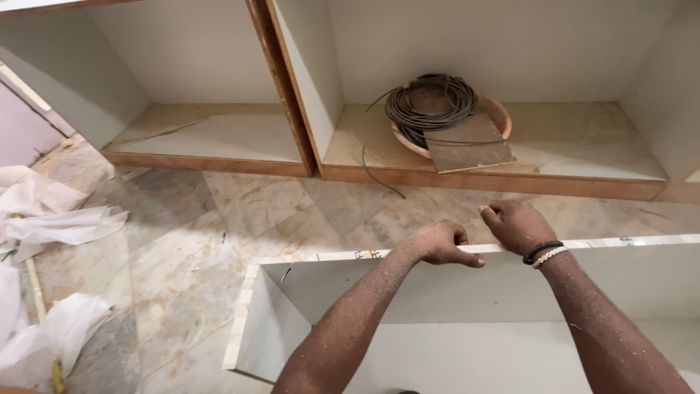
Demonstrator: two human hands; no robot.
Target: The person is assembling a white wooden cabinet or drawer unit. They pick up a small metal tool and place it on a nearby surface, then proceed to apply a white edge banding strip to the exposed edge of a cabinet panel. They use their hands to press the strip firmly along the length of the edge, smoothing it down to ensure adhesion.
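Head view looks down on our two hands, both resting on the top edge of one white box frame (467, 292) that stands on the marble floor (182, 241). Our left hand (440, 243) curls its fingers (461, 235) together over the far edge, thumb lying along the rim. Our right hand (515, 225), just beside it, is folded into a loose fist on the same edge; its fingers are together, though we cannot quite tell whether they pinch the board or only press on it. Two bands circle the right wrist: one black (542, 251), one of pale beads (550, 257).

Beyond the frame stands a white cabinet (306, 87) with two open compartments in view. The right compartment holds one shallow terracotta bowl (500, 115), one coil of dark wire (430, 102) lying in it, and one brown board piece (470, 146) leaning on its rim. At the left lie several crumpled white plastic sheets (51, 219).
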